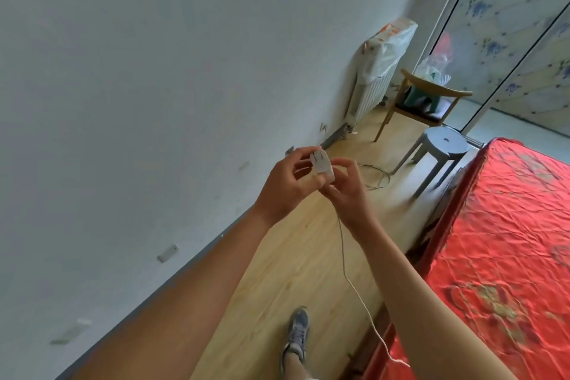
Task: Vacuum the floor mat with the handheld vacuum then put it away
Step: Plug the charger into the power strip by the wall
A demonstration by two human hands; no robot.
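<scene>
One left hand [287,187] and one right hand [348,194] pinch one white plug [322,167] trailing one cord [343,257]

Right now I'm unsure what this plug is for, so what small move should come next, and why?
Probably carry the white plug down to a wall outlet. The left hand and right hand both pinch it with its prongs bare, and its cord hangs slack toward the red bed, so it seems unplugged.

Head camera, tilted, looks down at floor [308,256].
</scene>
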